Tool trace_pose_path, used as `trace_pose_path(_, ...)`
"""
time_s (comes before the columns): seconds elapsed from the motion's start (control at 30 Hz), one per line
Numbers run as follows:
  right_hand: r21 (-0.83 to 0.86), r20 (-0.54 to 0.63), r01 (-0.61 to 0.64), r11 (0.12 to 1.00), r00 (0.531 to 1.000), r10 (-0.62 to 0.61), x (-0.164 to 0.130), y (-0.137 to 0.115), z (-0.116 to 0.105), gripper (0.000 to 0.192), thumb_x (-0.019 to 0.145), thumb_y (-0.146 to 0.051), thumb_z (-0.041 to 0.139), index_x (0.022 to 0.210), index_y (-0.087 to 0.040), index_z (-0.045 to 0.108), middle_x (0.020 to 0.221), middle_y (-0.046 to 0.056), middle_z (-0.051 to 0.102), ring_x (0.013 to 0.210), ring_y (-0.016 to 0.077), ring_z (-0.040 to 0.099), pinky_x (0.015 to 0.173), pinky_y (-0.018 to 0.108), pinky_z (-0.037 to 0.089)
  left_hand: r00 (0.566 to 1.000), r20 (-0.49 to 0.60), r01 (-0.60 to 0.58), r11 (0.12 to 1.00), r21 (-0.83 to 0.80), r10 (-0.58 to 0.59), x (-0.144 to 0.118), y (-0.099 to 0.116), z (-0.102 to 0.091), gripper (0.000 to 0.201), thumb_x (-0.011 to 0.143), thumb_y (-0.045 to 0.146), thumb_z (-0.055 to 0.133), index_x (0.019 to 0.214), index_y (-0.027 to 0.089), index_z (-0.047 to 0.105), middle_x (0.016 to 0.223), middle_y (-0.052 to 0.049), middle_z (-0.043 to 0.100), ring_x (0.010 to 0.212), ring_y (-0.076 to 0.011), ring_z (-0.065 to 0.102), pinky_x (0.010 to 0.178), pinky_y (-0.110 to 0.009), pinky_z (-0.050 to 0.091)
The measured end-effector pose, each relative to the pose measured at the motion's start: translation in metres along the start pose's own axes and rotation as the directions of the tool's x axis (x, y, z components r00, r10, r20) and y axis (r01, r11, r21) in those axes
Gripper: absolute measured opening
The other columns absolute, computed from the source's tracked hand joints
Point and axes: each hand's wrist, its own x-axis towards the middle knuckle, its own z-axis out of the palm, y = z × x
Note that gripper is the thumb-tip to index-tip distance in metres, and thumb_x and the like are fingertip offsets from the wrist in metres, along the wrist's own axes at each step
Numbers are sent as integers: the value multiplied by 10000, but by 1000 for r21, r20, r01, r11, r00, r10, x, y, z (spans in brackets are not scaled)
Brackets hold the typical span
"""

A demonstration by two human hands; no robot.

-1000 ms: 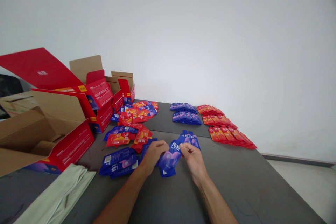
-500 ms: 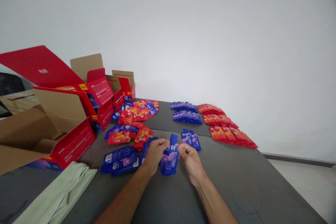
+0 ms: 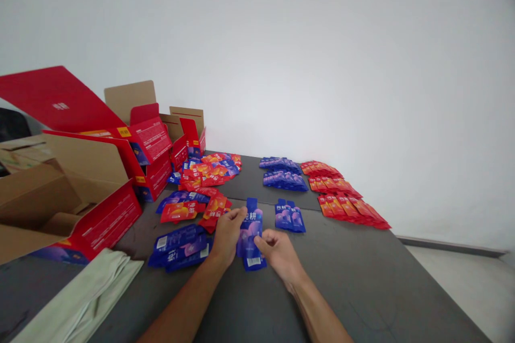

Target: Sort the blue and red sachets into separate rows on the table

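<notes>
My left hand (image 3: pixel 230 236) is closed, its thumb and fingers pinching the upper left edge of blue-purple sachets (image 3: pixel 250 233) held above the dark table. Their white lettering faces up, and a barcode end shows at the bottom. At least two seem to overlap; the exact number is hidden. My right hand (image 3: pixel 277 254) pinches their lower right edge between thumb and fingers. Just beyond it, a small overlapping group of blue sachets (image 3: pixel 290 216) lies flat. Left of my left hand rests a loose pile of blue sachets (image 3: pixel 181 246).
Mixed red and blue sachets (image 3: pixel 211 169) are heaped at the back left. Fanned rows of blue sachets (image 3: pixel 285 180) and red sachets (image 3: pixel 352 209) lie at back centre and right. Open red cartons (image 3: pixel 108 220) line the left side, with a folded pale green cloth (image 3: pixel 80 300) in front.
My right hand has slid down the sachets' right edge. A barcode end now shows below the lettered front. The blue sachet beside my left hand no longer shows there. The view has shifted slightly.
</notes>
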Motion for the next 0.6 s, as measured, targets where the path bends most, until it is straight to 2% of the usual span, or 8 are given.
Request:
trace_pose_path(0.07,-5,-72,-3,1000,997,3,2,4,0,431,748,-534,694,583,-187,500,540,-50,448,513,90,342,500,235,245,999,26,31,999,16,-31,-1,1,0,447,724,597,664,718,150,649,613,16,576,559,-110,496,506,-211,365)
trace_pose_path(0.13,-5,-155,0,1000,988,-1,5,8,-3,426,738,-528,701,584,-189,495,551,-50,446,527,94,349,514,237,260,989,109,88,993,79,-96,-3,1,1,434,724,580,670,732,147,661,599,16,577,524,-105,488,484,-212,362)
trace_pose_path(0.23,-9,-262,12,1000,965,-14,7,11,-10,431,730,-543,704,593,-193,492,561,-52,440,542,99,349,528,240,275,926,301,174,965,194,-227,-6,-3,3,356,680,480,737,768,138,690,639,-1,613,544,-120,535,502,-227,414)
trace_pose_path(0.3,-9,-291,19,1000,956,-21,8,12,-13,433,733,-556,697,598,-194,502,561,-51,446,542,100,351,525,241,274,884,389,183,957,223,-260,-8,-6,3,315,647,408,769,778,131,700,689,-24,645,591,-141,581,557,-257,470)
trace_pose_path(0.33,-6,-288,20,1000,957,-21,8,12,-13,423,739,-558,691,612,-193,520,565,-48,461,542,102,359,523,242,275,879,405,176,960,217,-253,-8,-8,4,300,644,387,771,776,127,700,703,-32,655,602,-146,594,584,-272,488)
trace_pose_path(0.5,76,-150,0,997,989,12,5,10,-10,340,748,-515,697,739,-183,624,629,-10,579,560,122,453,535,248,330,932,325,121,983,139,-161,-8,-12,6,253,672,352,745,748,118,686,690,-45,671,572,-141,601,588,-276,493)
trace_pose_path(0.6,109,-178,4,994,984,16,4,9,-9,297,726,-454,722,684,-184,606,593,-24,561,545,114,448,536,245,337,950,276,109,984,138,-144,-10,-12,10,241,643,324,763,706,125,642,643,-33,654,542,-143,599,542,-263,481)
